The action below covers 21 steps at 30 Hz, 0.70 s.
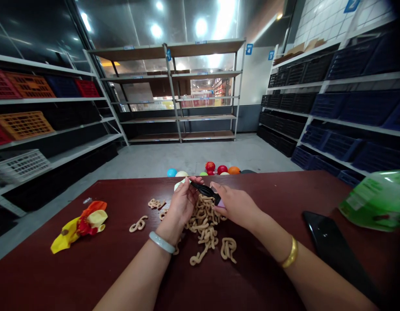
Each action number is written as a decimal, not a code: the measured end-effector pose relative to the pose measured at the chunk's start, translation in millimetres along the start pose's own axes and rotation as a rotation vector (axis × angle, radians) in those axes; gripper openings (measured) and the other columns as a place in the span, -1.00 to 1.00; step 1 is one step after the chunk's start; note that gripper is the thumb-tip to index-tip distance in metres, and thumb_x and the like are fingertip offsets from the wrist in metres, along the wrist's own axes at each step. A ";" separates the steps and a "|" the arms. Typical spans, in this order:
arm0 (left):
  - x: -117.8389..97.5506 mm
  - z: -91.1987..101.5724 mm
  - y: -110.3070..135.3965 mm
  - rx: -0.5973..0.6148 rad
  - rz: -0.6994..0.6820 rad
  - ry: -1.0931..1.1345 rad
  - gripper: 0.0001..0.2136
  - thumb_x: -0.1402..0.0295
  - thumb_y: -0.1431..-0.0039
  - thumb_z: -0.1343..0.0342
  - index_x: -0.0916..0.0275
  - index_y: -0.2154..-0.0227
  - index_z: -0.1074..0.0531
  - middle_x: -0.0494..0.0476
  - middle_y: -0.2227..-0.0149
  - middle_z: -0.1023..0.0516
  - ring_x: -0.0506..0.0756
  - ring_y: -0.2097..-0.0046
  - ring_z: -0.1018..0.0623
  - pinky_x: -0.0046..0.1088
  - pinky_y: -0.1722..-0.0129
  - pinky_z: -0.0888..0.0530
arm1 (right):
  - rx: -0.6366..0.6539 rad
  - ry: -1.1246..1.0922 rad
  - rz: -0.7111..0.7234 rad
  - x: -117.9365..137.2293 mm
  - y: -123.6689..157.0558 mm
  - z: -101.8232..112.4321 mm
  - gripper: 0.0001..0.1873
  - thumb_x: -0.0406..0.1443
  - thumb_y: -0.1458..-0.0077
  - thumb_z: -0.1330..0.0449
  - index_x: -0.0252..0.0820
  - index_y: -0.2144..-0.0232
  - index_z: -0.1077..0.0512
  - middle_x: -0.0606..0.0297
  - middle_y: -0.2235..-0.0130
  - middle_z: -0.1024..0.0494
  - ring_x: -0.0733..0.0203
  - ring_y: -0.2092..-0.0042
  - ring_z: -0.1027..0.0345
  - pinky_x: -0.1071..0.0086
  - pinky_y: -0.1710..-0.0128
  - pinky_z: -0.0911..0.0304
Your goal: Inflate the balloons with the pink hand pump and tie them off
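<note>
My left hand [183, 203] is closed on a pale whitish-green thing [179, 185], perhaps a limp balloon, mostly hidden by the fingers. A black looped tool [204, 190] with a purple end spans the gap between my hands; its tip meets my left fingertips, and its kind is unclear. My right hand [234, 204] grips the purple end. Below both hands lies a loose pile of curly tan strands [204, 220], with separate curls [228, 249] beside it. Farther left on the table are limp balloons [85, 224] in yellow, orange, red and cream.
On the dark red table [261, 268], a black phone-like slab [332, 246] and a green plastic bag [375, 201] lie at the right. Several round balloons [222, 169] show past the far edge. Shelves [174, 116] stand behind; crates [336, 147] fill side racks.
</note>
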<state>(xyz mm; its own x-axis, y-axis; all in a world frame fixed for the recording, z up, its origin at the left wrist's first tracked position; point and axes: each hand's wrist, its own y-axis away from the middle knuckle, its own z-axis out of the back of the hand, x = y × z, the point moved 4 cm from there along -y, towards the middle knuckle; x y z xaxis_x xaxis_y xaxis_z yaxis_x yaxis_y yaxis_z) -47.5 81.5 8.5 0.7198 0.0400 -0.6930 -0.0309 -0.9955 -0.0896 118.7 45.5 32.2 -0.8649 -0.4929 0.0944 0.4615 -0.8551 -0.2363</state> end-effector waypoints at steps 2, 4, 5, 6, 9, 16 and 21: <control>2.1 -2.0 1.6 -0.003 0.004 -0.019 -0.85 0.29 -0.19 -0.22 0.29 0.32 -0.51 0.20 0.22 -0.60 0.11 0.15 -0.59 -0.34 0.06 -0.50 | 0.012 -0.047 0.007 -0.6 0.2 -1.2 -0.21 -0.11 -0.17 -0.21 -0.25 -0.33 -0.06 -0.07 -0.11 -0.46 -0.13 -0.02 -0.45 0.11 0.12 -0.37; 4.9 -5.2 3.8 -0.002 0.023 -0.023 -0.83 0.27 -0.15 -0.26 0.29 0.34 -0.51 0.20 0.24 -0.61 0.13 0.14 -0.59 -0.31 0.04 -0.50 | 0.016 -0.110 0.027 -1.9 0.1 -2.5 -0.21 -0.13 -0.15 -0.23 -0.22 -0.33 -0.07 -0.05 -0.15 -0.43 -0.13 -0.06 -0.43 0.10 0.06 -0.35; 6.4 -7.2 5.1 0.003 0.033 -0.022 -0.82 0.26 -0.12 -0.28 0.29 0.35 -0.51 0.19 0.25 -0.61 0.13 0.14 -0.59 -0.30 0.03 -0.50 | 0.015 -0.143 0.039 -2.9 0.0 -2.8 -0.21 -0.13 -0.14 -0.23 -0.20 -0.33 -0.07 -0.04 -0.17 -0.42 -0.12 -0.08 -0.41 0.09 0.03 -0.34; 7.7 -9.2 6.4 0.012 0.039 -0.022 -0.82 0.26 -0.11 -0.29 0.29 0.36 -0.51 0.18 0.26 -0.61 0.14 0.13 -0.59 -0.29 0.02 -0.49 | 0.011 -0.174 0.049 -4.0 -0.1 -2.5 -0.21 -0.13 -0.14 -0.23 -0.18 -0.33 -0.07 -0.02 -0.19 -0.40 -0.12 -0.10 -0.39 0.09 0.00 -0.33; 10.0 -13.9 9.4 0.039 0.023 -0.053 -0.82 0.26 -0.12 -0.28 0.28 0.37 -0.51 0.17 0.26 -0.62 0.15 0.09 -0.59 -0.30 0.00 -0.48 | -0.009 -0.248 0.084 -7.2 0.2 1.0 -0.19 -0.14 -0.13 -0.23 -0.14 -0.34 -0.04 0.04 -0.26 -0.33 -0.09 -0.16 -0.34 0.11 -0.05 -0.30; 3.4 -14.4 11.9 0.023 -0.057 -0.143 -0.82 0.31 -0.14 -0.27 0.28 0.24 -0.51 0.20 0.20 -0.62 0.14 0.07 -0.59 -0.33 -0.01 -0.46 | -0.078 -0.181 0.107 -13.4 4.0 5.1 -0.26 -0.10 -0.10 -0.26 -0.20 -0.26 -0.15 0.01 -0.16 -0.44 -0.15 -0.05 -0.43 0.12 0.09 -0.33; -1.9 -17.4 13.6 0.045 -0.057 -0.030 -0.82 0.28 -0.16 -0.25 0.26 0.24 -0.50 0.22 0.16 -0.61 0.14 0.07 -0.59 -0.27 -0.06 -0.43 | -0.108 -0.180 0.121 -16.3 3.3 -0.2 -0.33 -0.12 -0.07 -0.28 -0.21 -0.17 -0.23 0.00 -0.10 -0.49 -0.15 0.01 -0.47 0.16 0.15 -0.32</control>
<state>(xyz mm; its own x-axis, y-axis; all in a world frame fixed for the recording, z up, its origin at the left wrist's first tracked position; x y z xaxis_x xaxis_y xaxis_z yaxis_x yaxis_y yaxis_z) -37.3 66.3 21.1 0.6999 0.0998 -0.7072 -0.0220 -0.9867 -0.1611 134.2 50.8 29.8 -0.7511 -0.6197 0.2276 0.5275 -0.7707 -0.3575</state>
